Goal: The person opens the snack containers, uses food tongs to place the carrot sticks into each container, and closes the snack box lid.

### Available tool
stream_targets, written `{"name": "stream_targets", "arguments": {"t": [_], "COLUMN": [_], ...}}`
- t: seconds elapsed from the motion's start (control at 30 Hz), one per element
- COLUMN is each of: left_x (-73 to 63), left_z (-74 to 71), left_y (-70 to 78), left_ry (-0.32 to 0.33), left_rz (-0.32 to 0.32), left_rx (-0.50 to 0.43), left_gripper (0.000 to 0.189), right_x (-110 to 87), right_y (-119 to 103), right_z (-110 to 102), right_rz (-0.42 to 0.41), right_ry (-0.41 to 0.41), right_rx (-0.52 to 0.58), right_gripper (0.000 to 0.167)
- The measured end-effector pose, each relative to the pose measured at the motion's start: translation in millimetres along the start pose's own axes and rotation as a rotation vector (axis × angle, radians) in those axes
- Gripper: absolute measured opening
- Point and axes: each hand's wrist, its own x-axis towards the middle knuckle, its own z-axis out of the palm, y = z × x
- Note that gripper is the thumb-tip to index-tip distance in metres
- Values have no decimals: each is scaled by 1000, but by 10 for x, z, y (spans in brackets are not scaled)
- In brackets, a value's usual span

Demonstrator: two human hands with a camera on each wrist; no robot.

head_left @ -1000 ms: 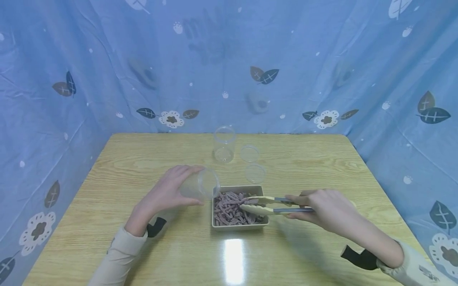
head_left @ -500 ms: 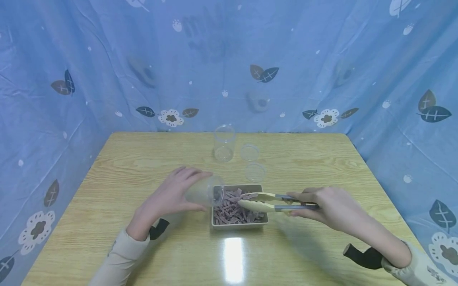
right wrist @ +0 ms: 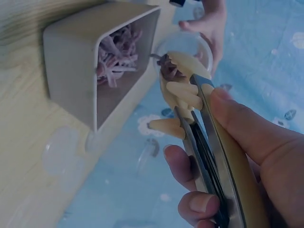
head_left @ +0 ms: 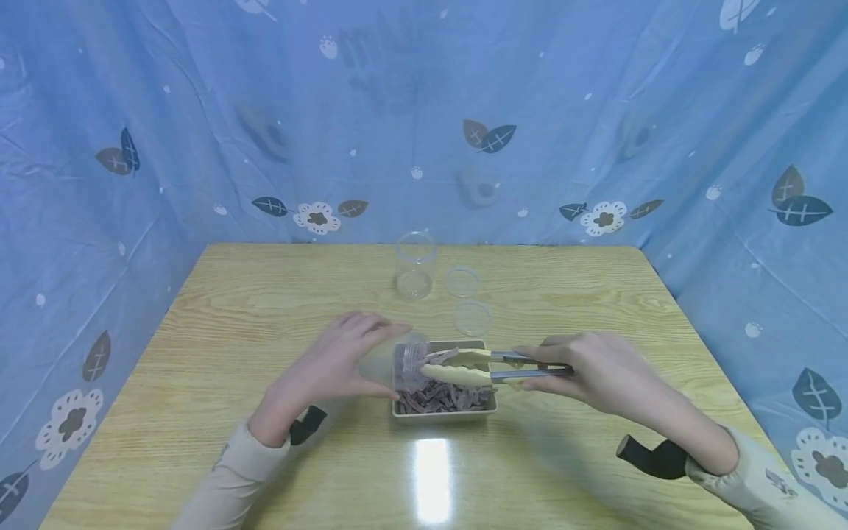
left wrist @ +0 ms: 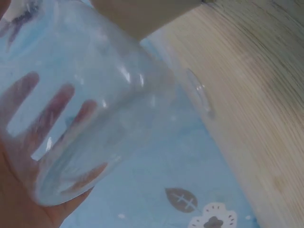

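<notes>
Two hands face each other across a small rectangular box [head_left: 444,418] on the wooden surface [head_left: 165,412]: the left hand [head_left: 351,357] curls its fingers round a clear jar [head_left: 380,366], and the right hand [head_left: 596,372] grips a pair of tongs [head_left: 457,376]. The jar is tipped over above the box's left side, its long axis running roughly sideways, with its mouth to the right, towards the tongs. The tongs run sideways too, almost in line with the jar, their pale tips pointing left at that mouth. In the right wrist view, a few strips [right wrist: 172,71] sit between the tips; in the left wrist view, the left fingers show through the jar's wall, spread but wrapped round it. The right fingers and thumb squeeze the tongs' arms from opposite sides, leaving a narrow gap between the arms. The tips overlap the jar's rim, though I cannot tell whether they are past it. The left hand is nearer the jar and the box's left wall; the right hand is farther off, to the box's right. More purplish strips [head_left: 437,401] lie in the box just below. Beyond it, another jar [head_left: 415,269] stands upright near two clear discs [head_left: 472,319].
</notes>
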Motion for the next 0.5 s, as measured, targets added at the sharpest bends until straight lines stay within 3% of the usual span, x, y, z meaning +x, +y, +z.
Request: {"name": "stream_targets", "arguments": {"t": [0.5], "left_x": [0], "left_z": [-19], "left_y": [-13], "left_ry": [17], "left_rz": [-31], "left_rx": [24], "left_gripper": [92], "right_x": [171], "right_y": [13], "right_z": [-40], "right_rz": [-29], "right_ry": [-14], "right_rx": [40], "right_gripper": [39]}}
